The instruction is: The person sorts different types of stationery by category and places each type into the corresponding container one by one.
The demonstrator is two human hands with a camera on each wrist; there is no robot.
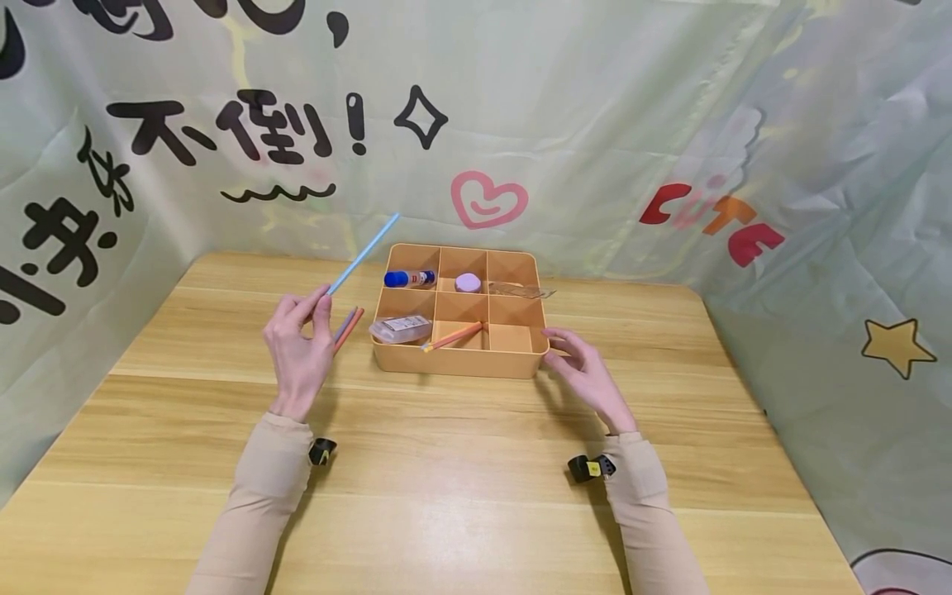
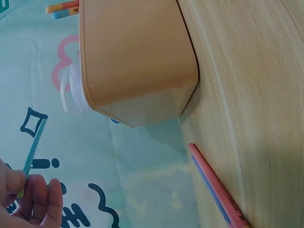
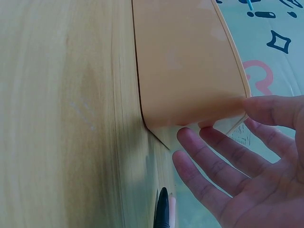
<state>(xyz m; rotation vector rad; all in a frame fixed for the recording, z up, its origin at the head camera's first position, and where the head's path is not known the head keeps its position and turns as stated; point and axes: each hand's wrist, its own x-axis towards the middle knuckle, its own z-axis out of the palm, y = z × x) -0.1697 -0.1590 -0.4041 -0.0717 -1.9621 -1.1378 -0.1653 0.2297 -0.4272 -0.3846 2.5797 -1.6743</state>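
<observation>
Below the curtain (image 1: 610,99), your left hand (image 1: 299,355) pinches 1 pencil (image 1: 364,254); your half-spread right hand (image 1: 583,376) touches the tray (image 1: 454,363) near the table's (image 1: 454,463) back edge.

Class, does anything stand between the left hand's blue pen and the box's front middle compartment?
On a low path, the pen could meet the clear case sticking up at the front left of the box. Nothing visible blocks a higher path.
</observation>
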